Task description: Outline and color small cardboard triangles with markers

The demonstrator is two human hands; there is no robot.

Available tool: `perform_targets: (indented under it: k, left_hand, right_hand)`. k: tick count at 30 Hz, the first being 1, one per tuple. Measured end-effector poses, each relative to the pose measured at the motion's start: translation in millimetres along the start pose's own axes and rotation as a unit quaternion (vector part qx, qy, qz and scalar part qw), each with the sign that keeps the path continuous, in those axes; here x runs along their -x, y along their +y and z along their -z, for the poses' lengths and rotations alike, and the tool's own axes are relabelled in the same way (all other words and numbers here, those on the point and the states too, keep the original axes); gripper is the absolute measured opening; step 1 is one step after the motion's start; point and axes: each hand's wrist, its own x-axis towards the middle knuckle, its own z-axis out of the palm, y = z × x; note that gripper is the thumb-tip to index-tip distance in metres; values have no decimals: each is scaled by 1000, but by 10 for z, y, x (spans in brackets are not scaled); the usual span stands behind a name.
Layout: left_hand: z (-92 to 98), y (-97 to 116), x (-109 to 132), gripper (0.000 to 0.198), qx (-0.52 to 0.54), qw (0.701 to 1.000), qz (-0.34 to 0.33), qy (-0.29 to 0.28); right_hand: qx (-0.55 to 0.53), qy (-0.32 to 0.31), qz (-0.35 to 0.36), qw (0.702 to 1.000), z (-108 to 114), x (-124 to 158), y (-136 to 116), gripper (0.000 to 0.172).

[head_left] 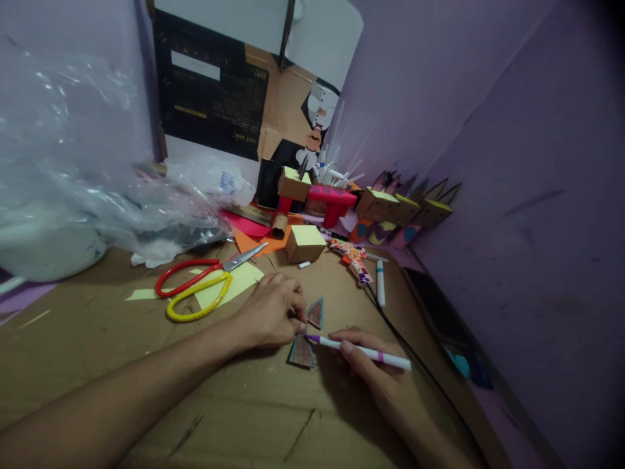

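My left hand (271,311) rests on the cardboard sheet (146,391), its fingers bent and pressed down beside a small brown cardboard triangle (316,313) with a blue edge. A second such triangle (301,352) lies just below the fingertips. My right hand (375,371) grips a white marker (364,351) with a purple tip, and the tip touches the upper edge of that lower triangle.
Red and yellow scissors (202,286) lie on yellow paper at the left. A small cardboard box (305,243), a patterned glue gun (355,259) with a black cord, and a white pen (380,283) lie behind. Clear plastic bags (73,163) fill the left; purple walls stand right.
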Motion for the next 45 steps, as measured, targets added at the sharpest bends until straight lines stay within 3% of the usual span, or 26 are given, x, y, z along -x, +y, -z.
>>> perform_targets:
  k: [13,16,19,22,31,33,36,39,42,45]
  left_hand:
    - [25,19,4,1,8,1000,1,-6]
    - [22,22,-1,1,8,1000,1,-3]
    - [11,13,-4,2,5,1000,1,0]
    - [-1,1,3,1,3,1000,-1,-1]
    - [69,29,9,8,38,999,6,-7]
    - [128,26,28,14,83,996,30,7]
    - [214,0,95,19,134,983,125,31]
    - [241,-26,174,21,146,969,197,-29]
    - [202,-12,214,23,119,969,199,-85]
    - [163,48,206,21,54,973,203,-97]
  right_hand:
    - [11,-25,5,1000,5,3,-14,23]
    - [-19,-58,-7,998,16,19,11,24]
    - [-32,-48,-15,998,26,23,24,23]
    - [-10,-28,4,1000,21,14,2,23]
    - [21,-52,42,998,21,24,-31,22]
    - [22,-50,42,998,21,25,-23,22]
    - [25,-48,39,998,17,21,-29,22]
    - [27,-44,43,998,9,14,-50,23]
    - [21,-38,44,998,-1,11,-61,22]
    - [11,-35,38,999,-7,12,-47,21]
